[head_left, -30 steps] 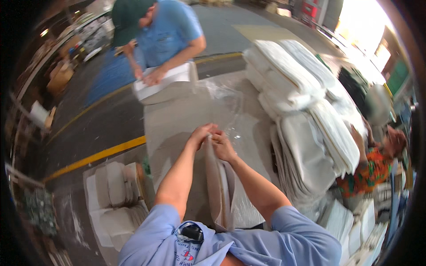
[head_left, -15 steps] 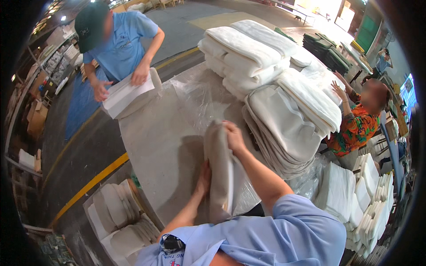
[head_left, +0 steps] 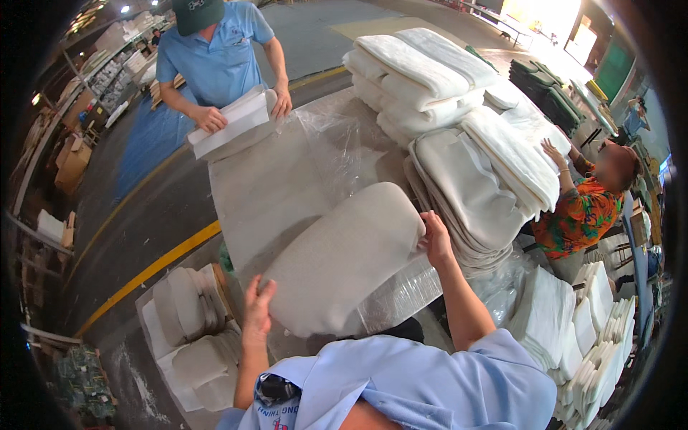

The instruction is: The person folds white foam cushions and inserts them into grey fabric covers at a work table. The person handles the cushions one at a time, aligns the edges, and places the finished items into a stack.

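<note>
A rounded, light grey-beige fabric pad (head_left: 344, 258) lies broad face up across the near part of the table, in front of me. At its left end is my left hand (head_left: 258, 309), thumb and fingers apart, beside the pad's edge. My right hand (head_left: 438, 242) has its fingers curled on the right end of the pad. The pad's underside is hidden. Just beyond my right hand stands a stack of similar grey pads (head_left: 459, 186), with thick white folded pads (head_left: 423, 72) piled behind and over it.
Clear plastic sheeting (head_left: 330, 147) lies on the table (head_left: 247, 193). Across it, a co-worker in blue (head_left: 215, 57) handles a white-and-grey folded piece (head_left: 236, 125). Another person in an orange patterned shirt (head_left: 584, 215) touches the white pile. More pads (head_left: 193, 308) stand at lower left.
The pad has turned from standing on edge to broad face up. My hands have moved apart to its two ends. The co-worker across has shifted their grip on the folded piece.
</note>
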A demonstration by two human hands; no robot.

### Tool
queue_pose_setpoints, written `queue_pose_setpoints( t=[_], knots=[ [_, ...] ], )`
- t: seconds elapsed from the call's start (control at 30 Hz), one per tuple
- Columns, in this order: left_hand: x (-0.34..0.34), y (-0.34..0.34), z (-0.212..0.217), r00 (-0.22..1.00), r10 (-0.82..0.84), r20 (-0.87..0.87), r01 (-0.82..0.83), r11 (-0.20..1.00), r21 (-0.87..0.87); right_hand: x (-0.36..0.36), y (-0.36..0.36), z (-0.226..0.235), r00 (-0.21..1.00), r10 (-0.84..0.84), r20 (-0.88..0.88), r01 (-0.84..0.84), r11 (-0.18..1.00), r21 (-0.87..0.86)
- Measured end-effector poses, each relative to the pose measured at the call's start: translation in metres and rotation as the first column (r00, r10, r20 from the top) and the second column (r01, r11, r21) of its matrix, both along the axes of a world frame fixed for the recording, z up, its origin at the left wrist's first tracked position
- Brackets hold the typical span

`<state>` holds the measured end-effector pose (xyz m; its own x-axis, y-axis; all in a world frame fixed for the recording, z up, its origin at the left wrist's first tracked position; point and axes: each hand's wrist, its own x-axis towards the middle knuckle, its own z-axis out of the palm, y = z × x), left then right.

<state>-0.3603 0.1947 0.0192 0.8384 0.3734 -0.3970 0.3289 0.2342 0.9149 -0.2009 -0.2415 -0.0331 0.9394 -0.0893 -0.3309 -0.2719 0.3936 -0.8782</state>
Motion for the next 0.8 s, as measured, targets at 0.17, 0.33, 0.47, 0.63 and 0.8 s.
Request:
queue_pose_setpoints(
  t=[0.17,0.33,0.47,0.63,0.8],
  knots=[
    [0.001,0.015,0.014,0.987,-0.149,0.052,0.134,0.964,0.231,-0.027,0.015,0.008,0.988,0.098,0.120,-0.075,0.980,-0.184],
    [-0.028,0.007,-0.015,0.965,-0.260,0.017,0.227,0.872,0.434,-0.043,0.023,0.004,0.982,0.123,0.144,-0.092,0.975,-0.202],
    [-0.055,0.003,-0.019,0.938,-0.338,0.078,0.316,0.926,0.208,-0.070,0.008,0.006,0.969,0.225,0.104,-0.209,0.966,-0.152],
    [-0.070,-0.006,-0.016,0.743,-0.659,-0.120,0.653,0.673,0.346,-0.095,-0.014,0.006,0.936,0.351,-0.016,-0.351,0.932,-0.094],
    [-0.031,-0.039,-0.033,0.502,-0.783,-0.367,0.781,0.229,0.581,-0.047,-0.004,-0.002,0.850,0.446,-0.281,-0.514,0.584,-0.628]
  ],
)
